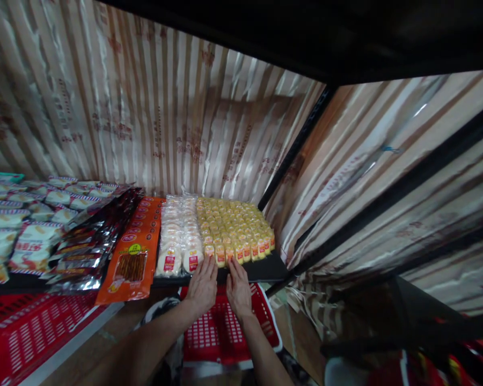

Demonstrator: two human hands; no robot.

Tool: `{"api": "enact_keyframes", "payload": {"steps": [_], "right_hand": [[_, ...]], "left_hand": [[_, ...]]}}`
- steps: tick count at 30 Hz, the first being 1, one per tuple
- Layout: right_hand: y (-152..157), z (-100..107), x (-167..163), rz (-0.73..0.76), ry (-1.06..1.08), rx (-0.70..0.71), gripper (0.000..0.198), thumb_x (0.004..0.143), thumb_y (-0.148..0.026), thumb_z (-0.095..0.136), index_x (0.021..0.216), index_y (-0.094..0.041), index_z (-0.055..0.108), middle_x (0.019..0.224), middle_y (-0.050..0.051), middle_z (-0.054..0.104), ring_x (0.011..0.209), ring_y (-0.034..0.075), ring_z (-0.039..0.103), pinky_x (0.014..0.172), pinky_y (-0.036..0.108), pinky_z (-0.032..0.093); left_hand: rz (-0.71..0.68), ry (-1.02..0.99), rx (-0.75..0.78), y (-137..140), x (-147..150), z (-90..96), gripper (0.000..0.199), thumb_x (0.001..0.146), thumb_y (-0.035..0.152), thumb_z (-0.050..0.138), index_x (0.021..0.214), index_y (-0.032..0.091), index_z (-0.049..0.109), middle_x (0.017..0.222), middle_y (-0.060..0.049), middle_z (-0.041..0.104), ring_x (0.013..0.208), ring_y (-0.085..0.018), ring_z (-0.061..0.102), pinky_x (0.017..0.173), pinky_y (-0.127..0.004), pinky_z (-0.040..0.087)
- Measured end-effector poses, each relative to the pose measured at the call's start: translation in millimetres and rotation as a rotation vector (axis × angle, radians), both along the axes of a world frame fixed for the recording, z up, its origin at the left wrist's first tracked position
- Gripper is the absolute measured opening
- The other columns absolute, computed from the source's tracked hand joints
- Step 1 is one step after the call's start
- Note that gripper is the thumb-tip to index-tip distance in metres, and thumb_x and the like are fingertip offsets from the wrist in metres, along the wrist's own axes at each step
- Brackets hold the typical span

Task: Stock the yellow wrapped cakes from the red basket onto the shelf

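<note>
My left hand (203, 285) lies with its fingers stretched out at the front of the shelf. Its fingertips touch the front edge between the white round wrapped snacks (181, 236) and the small yellow wrapped snacks (235, 225). Beside it, my right hand (238, 288) reaches forward with straight fingers, the tips against the front of the yellow packs. Both hands look flat, and I see nothing gripped in either. The yellow packs stand in several tight rows, with orange-red labels facing me; the white ones form two columns.
Left of the white snacks lie an orange snack pouch (131, 257), dark shiny packets (92, 246) and white snack bags (36, 241). Below the black shelf (265, 269) are a red basket (213, 335) and another red basket (32, 327). A black post (298, 145) rises at the right.
</note>
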State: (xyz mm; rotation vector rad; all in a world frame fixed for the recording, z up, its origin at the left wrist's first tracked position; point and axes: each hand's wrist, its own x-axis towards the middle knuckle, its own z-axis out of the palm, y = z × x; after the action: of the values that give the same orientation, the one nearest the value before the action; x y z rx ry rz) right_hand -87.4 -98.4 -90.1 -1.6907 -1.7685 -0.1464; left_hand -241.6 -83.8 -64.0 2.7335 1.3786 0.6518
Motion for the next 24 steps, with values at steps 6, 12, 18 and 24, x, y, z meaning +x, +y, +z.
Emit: {"api": "enact_keyframes", "payload": {"steps": [6,12,18,24], "right_hand": [[-4,7,-8,-0.079,0.011,0.024,0.046,0.082,-0.017,0.041,0.125,-0.021,0.052,0.117,0.012,0.052,0.108,0.024,0.046,0.091,0.043,0.046],[-4,7,-11,-0.06,0.037,-0.028,0.051,0.081,-0.016,0.04,0.132,-0.021,0.044,0.121,0.011,0.047,0.113,0.023,0.044,0.095,0.044,0.042],[-9,13,-16,-0.05,0.047,-0.041,0.056,0.079,-0.014,0.041,0.134,-0.024,0.041,0.115,0.01,0.047,0.108,0.022,0.046,0.093,0.042,0.044],[-1,14,-28,0.055,-0.031,-0.063,0.056,0.08,-0.012,0.038,0.134,-0.03,0.041,0.113,0.009,0.051,0.108,0.022,0.046,0.09,0.04,0.047]], "left_hand": [[-0.007,-0.04,-0.018,2,1,-4.8,0.049,0.08,0.014,0.038,0.128,0.006,0.046,0.142,-0.016,0.035,0.134,-0.027,0.026,0.107,-0.042,0.029],[-0.077,-0.056,-0.038,3,3,-10.2,0.048,0.082,0.019,0.04,0.128,0.005,0.046,0.143,-0.017,0.033,0.135,-0.028,0.022,0.11,-0.044,0.022],[-0.078,-0.066,-0.028,7,-1,-14.0,0.049,0.081,0.016,0.042,0.13,0.01,0.044,0.146,-0.015,0.028,0.137,-0.028,0.017,0.11,-0.044,0.021],[-0.046,-0.125,-0.037,5,-5,-10.2,0.056,0.079,0.01,0.04,0.135,0.013,0.038,0.146,-0.013,0.028,0.137,-0.024,0.019,0.108,-0.041,0.027]]}}
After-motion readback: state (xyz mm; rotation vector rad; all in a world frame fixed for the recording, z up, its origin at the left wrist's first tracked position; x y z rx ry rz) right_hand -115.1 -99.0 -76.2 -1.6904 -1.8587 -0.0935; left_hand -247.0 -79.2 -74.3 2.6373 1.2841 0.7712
